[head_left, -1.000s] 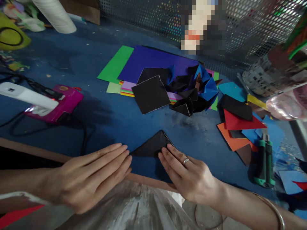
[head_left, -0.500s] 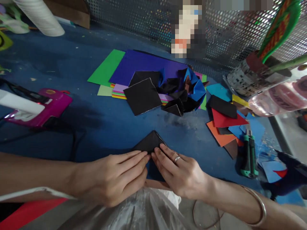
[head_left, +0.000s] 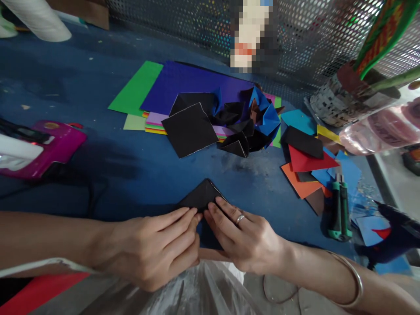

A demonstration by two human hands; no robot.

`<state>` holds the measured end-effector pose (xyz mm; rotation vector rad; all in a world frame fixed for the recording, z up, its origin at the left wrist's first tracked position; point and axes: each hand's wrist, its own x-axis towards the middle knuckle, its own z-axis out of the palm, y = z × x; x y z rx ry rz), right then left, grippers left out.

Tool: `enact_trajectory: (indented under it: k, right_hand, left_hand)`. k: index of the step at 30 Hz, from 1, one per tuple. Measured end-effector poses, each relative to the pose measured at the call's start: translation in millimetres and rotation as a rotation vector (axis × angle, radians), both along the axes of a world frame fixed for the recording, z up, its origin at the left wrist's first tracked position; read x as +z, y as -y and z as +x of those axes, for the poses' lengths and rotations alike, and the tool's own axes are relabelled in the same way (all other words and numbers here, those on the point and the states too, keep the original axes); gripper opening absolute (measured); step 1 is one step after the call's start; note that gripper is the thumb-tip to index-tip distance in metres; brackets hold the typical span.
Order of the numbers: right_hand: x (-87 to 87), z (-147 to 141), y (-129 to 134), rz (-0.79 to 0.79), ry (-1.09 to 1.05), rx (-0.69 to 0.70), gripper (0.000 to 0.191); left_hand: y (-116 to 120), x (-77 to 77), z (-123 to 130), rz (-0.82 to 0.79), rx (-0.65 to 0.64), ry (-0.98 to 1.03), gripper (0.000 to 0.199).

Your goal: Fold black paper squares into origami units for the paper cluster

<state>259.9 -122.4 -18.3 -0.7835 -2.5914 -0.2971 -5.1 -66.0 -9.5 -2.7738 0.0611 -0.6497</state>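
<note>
A folded black paper (head_left: 204,194) lies on the blue table near its front edge, its peak pointing away from me. My left hand (head_left: 164,245) presses the paper's lower edge with fingertips held together. On the right side of the fold, my right hand (head_left: 244,234), with a ring on one finger, rests its fingertips on the same paper. The two hands almost meet at the middle of the lower edge. Both thumbs are mostly hidden. Beyond them lies a flat black paper square (head_left: 190,130), next to several folded black and blue paper pieces (head_left: 241,127).
Coloured sheets (head_left: 197,78) are stacked behind the folded pieces. To the right lie paper scraps (head_left: 310,159), a green utility knife (head_left: 340,210), a glue gun (head_left: 393,236) and a pink bottle (head_left: 380,131). A magenta device (head_left: 59,144) with a cord sits left.
The view has shifted slightly, so most things on the table appear a little further left. My left fingertips have drawn back slightly and curled more; my right hand stays on the folded paper.
</note>
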Motion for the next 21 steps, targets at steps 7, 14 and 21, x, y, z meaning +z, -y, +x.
enact_trajectory:
  k: [7,14,21]
  right_hand:
    - [1.2,-0.5,-0.8,0.021,-0.021,-0.016,0.041]
    - [2.4,1.0,-1.1,-0.021,-0.005,0.014,0.039]
    - [4.5,-0.1,-1.4,0.014,-0.008,-0.001,0.044]
  left_hand:
    - [-3.6,-3.1,-9.2,-0.044,0.026,0.046,0.032]
    - [-4.5,7.3,-29.1,-0.057,0.056,-0.041,0.032]
    - [-0.4,10.7,-43.6,-0.09,0.114,-0.002,0.039]
